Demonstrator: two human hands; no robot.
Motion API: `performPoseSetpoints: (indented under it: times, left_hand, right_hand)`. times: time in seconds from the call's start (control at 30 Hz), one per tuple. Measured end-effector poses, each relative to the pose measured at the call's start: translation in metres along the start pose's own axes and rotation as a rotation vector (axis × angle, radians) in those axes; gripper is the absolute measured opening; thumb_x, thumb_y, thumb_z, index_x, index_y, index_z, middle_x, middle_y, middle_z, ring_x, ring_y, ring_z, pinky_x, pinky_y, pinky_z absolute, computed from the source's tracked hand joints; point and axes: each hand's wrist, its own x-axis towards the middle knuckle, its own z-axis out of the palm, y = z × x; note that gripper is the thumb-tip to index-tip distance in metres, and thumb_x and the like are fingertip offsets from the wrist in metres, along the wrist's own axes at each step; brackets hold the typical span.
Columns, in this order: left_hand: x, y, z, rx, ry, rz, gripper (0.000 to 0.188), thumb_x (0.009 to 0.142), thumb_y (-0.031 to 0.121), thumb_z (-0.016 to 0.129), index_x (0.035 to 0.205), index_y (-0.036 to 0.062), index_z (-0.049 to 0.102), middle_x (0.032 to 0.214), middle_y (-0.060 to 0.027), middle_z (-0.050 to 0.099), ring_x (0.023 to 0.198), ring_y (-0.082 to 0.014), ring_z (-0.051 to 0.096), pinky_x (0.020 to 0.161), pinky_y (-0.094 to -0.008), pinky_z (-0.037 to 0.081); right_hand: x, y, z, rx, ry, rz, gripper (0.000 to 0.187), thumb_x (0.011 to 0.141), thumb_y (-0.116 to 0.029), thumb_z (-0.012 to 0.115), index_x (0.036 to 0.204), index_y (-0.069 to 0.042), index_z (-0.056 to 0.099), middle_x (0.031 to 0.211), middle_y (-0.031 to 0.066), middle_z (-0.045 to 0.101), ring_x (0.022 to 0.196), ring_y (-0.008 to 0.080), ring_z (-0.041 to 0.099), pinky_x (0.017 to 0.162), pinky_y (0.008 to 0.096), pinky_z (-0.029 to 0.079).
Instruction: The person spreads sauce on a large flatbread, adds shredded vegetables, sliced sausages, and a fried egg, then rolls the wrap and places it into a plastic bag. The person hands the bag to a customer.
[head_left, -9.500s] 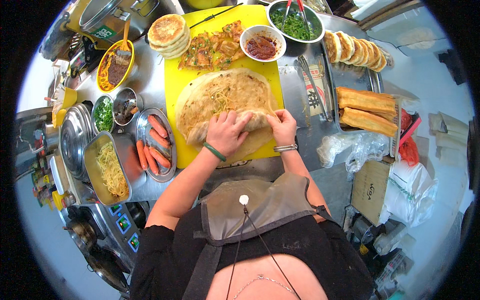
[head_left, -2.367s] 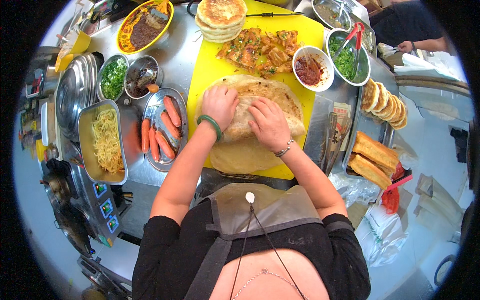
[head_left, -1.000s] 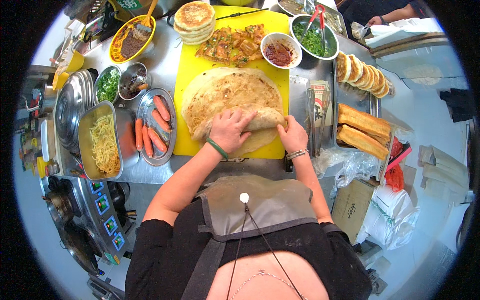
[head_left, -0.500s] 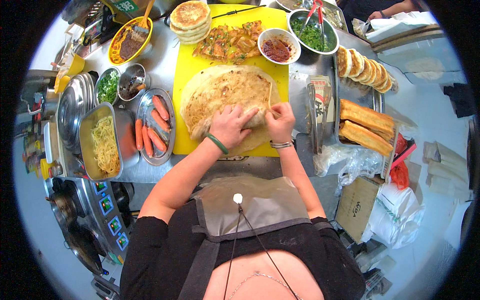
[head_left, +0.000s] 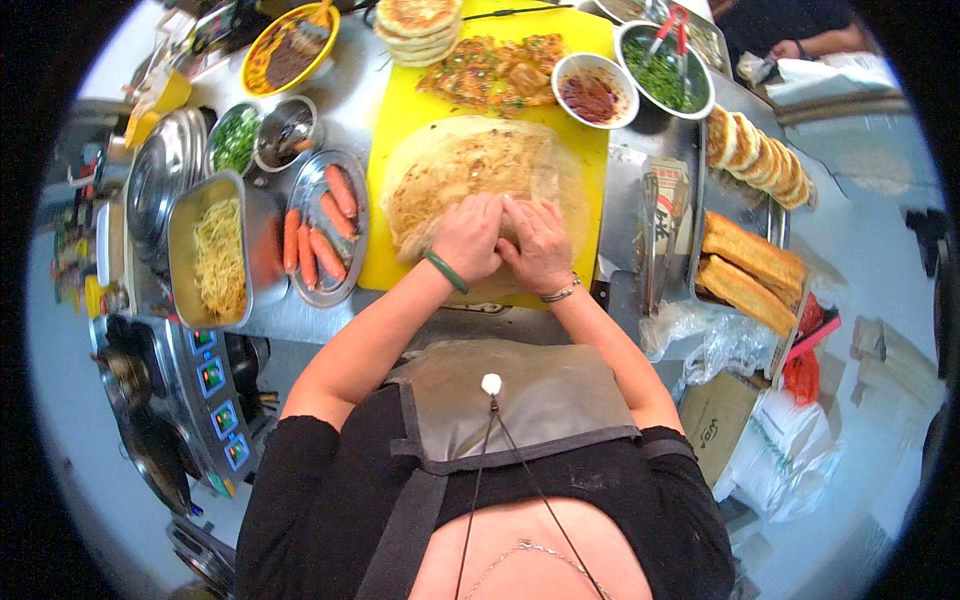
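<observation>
A large thin browned flatbread lies on the yellow cutting board, its near part bunched under my hands. My left hand, with a green bangle at the wrist, is closed on the near edge, fingers bent over the dough. Right beside it, my right hand is closed on the same edge, its fingertips meeting the left hand's. The fold beneath both palms is hidden. Beyond the flatbread are fried filled pieces with herbs and a white bowl of red sauce.
At left stand an oval plate of sausages, a noodle pan and a bowl of chopped scallions. At right are metal tongs, fried dough sticks, stacked round breads and a bowl of greens.
My right hand has moved left, from the flatbread's right edge to beside my left hand. The right side of the flatbread is now folded inward. The whole view has shifted slightly.
</observation>
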Motion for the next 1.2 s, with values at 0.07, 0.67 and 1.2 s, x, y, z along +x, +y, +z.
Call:
performPoseSetpoints:
  times: [0.07, 0.67, 1.2]
  left_hand:
    - [-0.002, -0.002, -0.004, -0.063, 0.010, 0.003, 0.056, 0.064, 0.016, 0.070, 0.115, 0.0002, 0.052, 0.108, -0.0163, 0.059, 0.102, -0.0334, 0.056, 0.087, -0.0417, 0.045]
    - [-0.082, -0.021, -0.006, -1.456, 0.601, -1.341, 0.021, 0.089, 0.018, 0.071, 0.090, 0.0064, 0.053, 0.060, 0.0028, 0.045, 0.041, -0.0073, 0.038, 0.037, -0.0248, 0.029]
    - [-0.046, -0.003, -0.011, 0.238, 0.419, 0.034, 0.013, 0.068, 0.009, 0.060, 0.074, 0.0042, 0.050, 0.083, -0.0151, 0.051, 0.084, -0.0342, 0.053, 0.078, -0.0446, 0.046]
  right_hand:
    - [0.001, 0.000, -0.002, -0.048, -0.015, -0.007, 0.054, 0.075, -0.023, 0.070, 0.128, -0.013, 0.061, 0.115, 0.0073, 0.063, 0.105, 0.0261, 0.057, 0.101, 0.0451, 0.038]
    - [0.007, -0.005, -0.005, -0.151, -0.105, -0.061, 0.031, 0.078, -0.025, 0.069, 0.108, -0.019, 0.067, 0.106, 0.0054, 0.061, 0.105, 0.0275, 0.053, 0.095, 0.0441, 0.037]
    - [0.009, -0.005, -0.006, -0.160, -0.098, -0.058, 0.031, 0.078, -0.025, 0.068, 0.109, -0.017, 0.068, 0.106, 0.0078, 0.062, 0.103, 0.0280, 0.054, 0.094, 0.0438, 0.040]
